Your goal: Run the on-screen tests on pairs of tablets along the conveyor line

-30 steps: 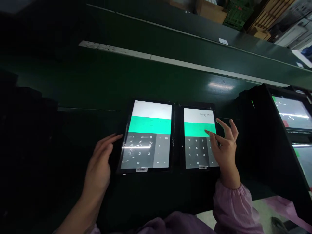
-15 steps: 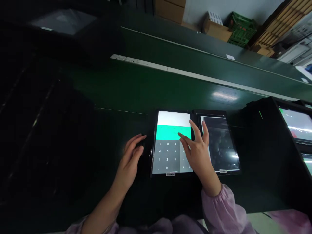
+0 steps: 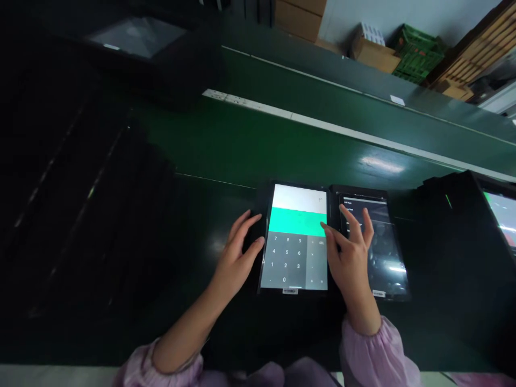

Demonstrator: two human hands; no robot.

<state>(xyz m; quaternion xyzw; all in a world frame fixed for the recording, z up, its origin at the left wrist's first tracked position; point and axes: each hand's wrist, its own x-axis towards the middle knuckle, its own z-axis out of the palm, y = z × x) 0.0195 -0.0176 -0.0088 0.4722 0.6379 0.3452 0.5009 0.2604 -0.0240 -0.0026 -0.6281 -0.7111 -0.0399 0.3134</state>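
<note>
A tablet (image 3: 299, 220) lies flat with a lit calculator screen: white band on top, green band below, grey number keys underneath. Along its left edge is my left hand (image 3: 235, 260), fingers apart, thumb and fingertips close to the frame. My right hand (image 3: 350, 260) hovers at the right edge, its index fingertip at the end of the green band and its thumb close by. The other fingers stretch out over a second tablet (image 3: 386, 252), whose dark screen shows a short list of small text. Part of that screen is hidden by the hand.
Dark stacks (image 3: 447, 236) stand to the right, a lit screen (image 3: 500, 215) on top. More dark stacked devices (image 3: 92, 215) fill the left side, and another screen (image 3: 139, 36) lies at the upper left. Beyond the green bench (image 3: 282, 145) are cardboard boxes and a green crate (image 3: 419, 52).
My right hand has shifted from over the green band to the tablet's right edge. My left hand is nearer the tablet. Small characters now show in the white band, and list text on the second tablet.
</note>
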